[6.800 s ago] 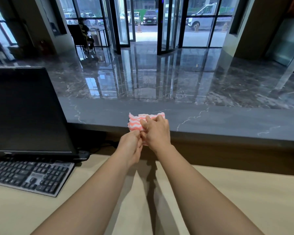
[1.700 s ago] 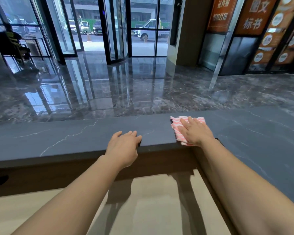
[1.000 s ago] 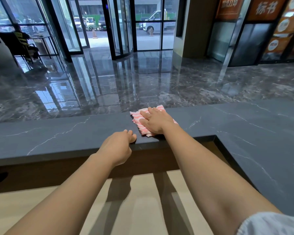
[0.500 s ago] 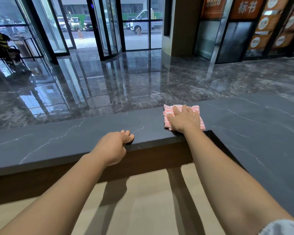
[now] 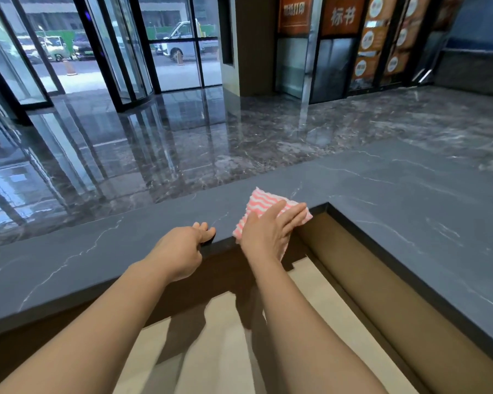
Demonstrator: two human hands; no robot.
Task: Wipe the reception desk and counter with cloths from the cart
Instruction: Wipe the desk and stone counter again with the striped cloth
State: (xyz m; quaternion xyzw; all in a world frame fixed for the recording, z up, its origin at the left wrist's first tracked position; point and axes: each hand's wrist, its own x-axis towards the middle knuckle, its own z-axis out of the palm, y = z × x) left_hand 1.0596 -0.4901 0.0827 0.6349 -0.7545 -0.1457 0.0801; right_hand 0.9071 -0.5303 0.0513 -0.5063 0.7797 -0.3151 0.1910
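- Two hands at bench (image 5: 410, 209): right hand (image 5: 268, 231) flat, pressing striped cloth (image 5: 264, 200) at inner corner edge.
- Left hand (image 5: 182, 248) curls over bench edge.
- Step: wiping top; next, prob. slide cloth along right wing w/ steady pressure.

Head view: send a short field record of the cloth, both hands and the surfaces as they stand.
surface: dark grey stone counter, L-shaped, white veins
tool: pink-and-white striped cloth, flat on the counter beside its inner corner
wiping side: right hand lies on the cloth, fingers straight, pressing it down
bracing side: left hand holds the counter's near edge, fingertips on top
below: pale lower desk, under the forearms
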